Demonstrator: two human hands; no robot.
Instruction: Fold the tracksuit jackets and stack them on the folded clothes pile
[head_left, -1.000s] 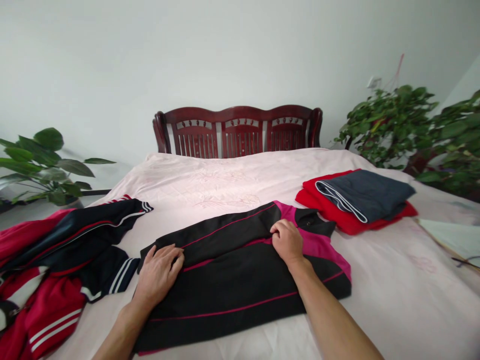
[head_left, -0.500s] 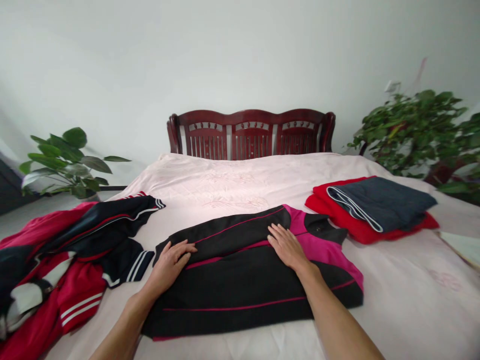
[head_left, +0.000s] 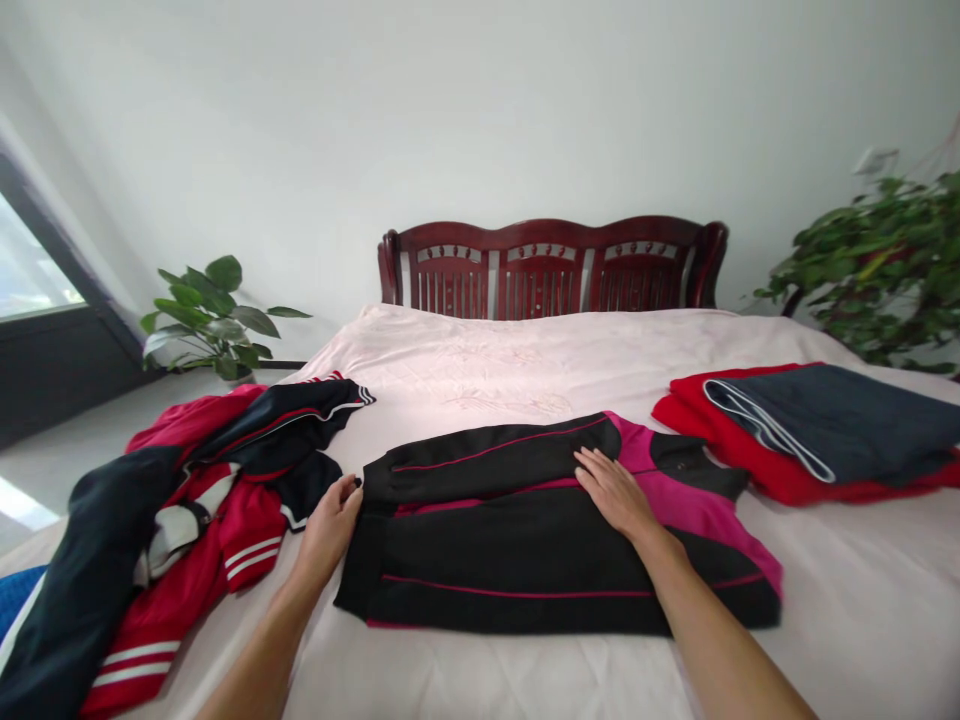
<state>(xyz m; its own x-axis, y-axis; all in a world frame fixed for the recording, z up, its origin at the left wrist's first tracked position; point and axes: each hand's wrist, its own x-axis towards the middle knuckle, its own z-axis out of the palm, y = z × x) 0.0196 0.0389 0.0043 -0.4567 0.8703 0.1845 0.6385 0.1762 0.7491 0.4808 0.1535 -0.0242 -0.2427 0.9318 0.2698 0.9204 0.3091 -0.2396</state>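
Note:
A black jacket [head_left: 495, 548] with magenta panels and piping lies flat on the bed, collar to the right, one sleeve laid lengthwise along its far side. At the sleeve's cuff end, my left hand [head_left: 330, 527] has thumb and fingers closed on a small bit of the dark edge. My right hand [head_left: 613, 492] rests palm down on the sleeve near the magenta shoulder, fingers stretched out.
A loose heap of red and navy clothes [head_left: 251, 500] lies left on the pink bedsheet [head_left: 480, 680]. To the right, a folded dark garment [head_left: 840, 415] sits on folded red cloth [head_left: 694, 400]. Beyond stand a wooden headboard [head_left: 540, 240] and potted plants [head_left: 217, 310].
My left hand has gone from lying on the sleeve to pinching the edge at its cuff. My right hand stays on the sleeve. The view has turned left, showing more of the heap.

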